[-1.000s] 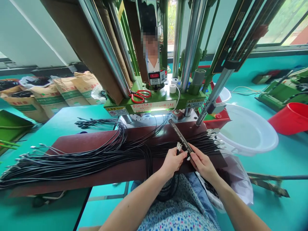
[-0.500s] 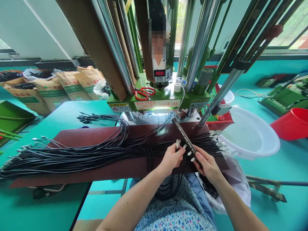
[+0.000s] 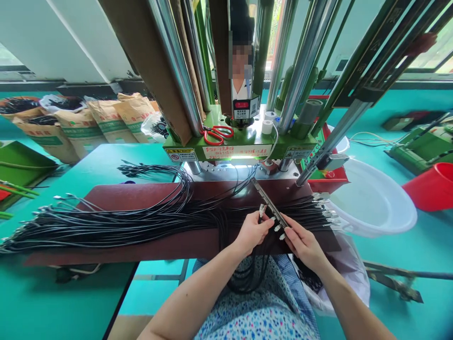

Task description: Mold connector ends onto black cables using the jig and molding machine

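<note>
My left hand [image 3: 253, 232] is closed on black cables with pale metal connectors, its fingertips close to the side of a dark metal bar [image 3: 267, 200]. The lower end of that bar is gripped by my right hand [image 3: 305, 243]. Several pale connectors [image 3: 277, 228] stick out along the bar's left edge between my hands. Looped black cables [image 3: 247, 278] hang down over my lap. Behind my hands, a long bundle of black cables [image 3: 141, 224] lies across a brown board [image 3: 116, 191], with connectors at both ends.
A green press machine [image 3: 219, 115] with steel columns stands ahead, red scissors [image 3: 218, 135] on its ledge. Paper sacks [image 3: 76, 130] are at back left. A white basin [image 3: 375, 198] and red bucket [image 3: 433, 186] are to the right. A person is partly visible behind the machine.
The view has shifted slightly, so the machine appears farther right. The bar has tilted a little and my left fingertips are nearer its edge. Both hands keep their hold.
</note>
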`<act>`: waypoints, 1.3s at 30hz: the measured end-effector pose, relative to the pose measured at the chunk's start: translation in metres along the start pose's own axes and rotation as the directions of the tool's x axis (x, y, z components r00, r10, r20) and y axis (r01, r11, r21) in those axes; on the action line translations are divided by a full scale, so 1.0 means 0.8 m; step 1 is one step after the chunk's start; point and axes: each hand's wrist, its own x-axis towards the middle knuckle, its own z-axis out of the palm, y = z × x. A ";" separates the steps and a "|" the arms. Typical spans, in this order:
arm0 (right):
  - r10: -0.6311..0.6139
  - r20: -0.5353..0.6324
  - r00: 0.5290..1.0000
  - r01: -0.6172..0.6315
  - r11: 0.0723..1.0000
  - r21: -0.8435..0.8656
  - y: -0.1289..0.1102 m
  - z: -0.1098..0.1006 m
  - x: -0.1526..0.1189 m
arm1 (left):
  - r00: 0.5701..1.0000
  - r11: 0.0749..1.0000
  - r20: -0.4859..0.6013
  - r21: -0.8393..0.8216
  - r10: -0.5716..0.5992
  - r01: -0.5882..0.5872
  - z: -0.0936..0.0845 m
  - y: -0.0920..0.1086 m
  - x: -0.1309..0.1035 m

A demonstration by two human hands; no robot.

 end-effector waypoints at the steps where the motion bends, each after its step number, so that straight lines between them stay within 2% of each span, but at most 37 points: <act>1: 0.012 -0.014 1.000 -0.012 1.000 0.028 -0.002 0.000 0.000 | 0.999 0.999 -0.019 0.023 0.046 -0.046 -0.001 0.000 0.001; 4: 0.073 -0.084 0.994 -0.061 0.988 0.143 -0.005 -0.003 -0.002 | 0.967 0.973 -0.118 0.077 0.226 -0.218 -0.006 0.003 0.003; 7: 0.102 -0.109 0.989 -0.075 0.971 0.227 -0.002 -0.009 -0.003 | 0.933 0.956 -0.206 0.063 0.295 -0.288 -0.011 0.006 0.002; 10: 0.108 -0.084 0.991 -0.086 0.968 0.237 0.002 -0.013 -0.003 | 0.957 0.969 -0.164 -0.016 0.239 -0.245 -0.011 0.005 -0.001; 12: 0.109 -0.063 0.992 -0.093 0.973 0.212 0.001 -0.013 -0.003 | 0.981 0.981 -0.059 -0.052 0.182 -0.185 -0.008 0.004 -0.002; 15: 0.113 -0.033 0.993 -0.105 0.977 0.186 -0.004 -0.010 -0.004 | 0.992 0.993 0.061 -0.035 0.110 -0.108 -0.005 0.005 -0.001; 24: 0.140 0.041 0.989 -0.144 0.984 0.108 -0.011 -0.015 -0.002 | 0.993 0.990 0.115 -0.142 0.025 -0.009 -0.013 0.009 0.002; 31: 0.072 0.053 0.996 -0.073 0.997 0.016 -0.004 -0.013 -0.004 | 0.988 0.990 0.149 -0.142 0.025 -0.003 -0.014 0.008 0.003; 35: 0.033 0.045 0.998 -0.030 0.997 -0.076 -0.006 -0.008 -0.005 | 0.995 0.998 0.078 -0.029 0.058 -0.056 -0.014 0.007 0.002; 39: 0.091 -0.001 0.996 -0.091 0.996 0.005 -0.011 -0.007 -0.005 | 0.972 0.947 -0.044 0.239 0.232 -0.215 -0.022 0.013 0.002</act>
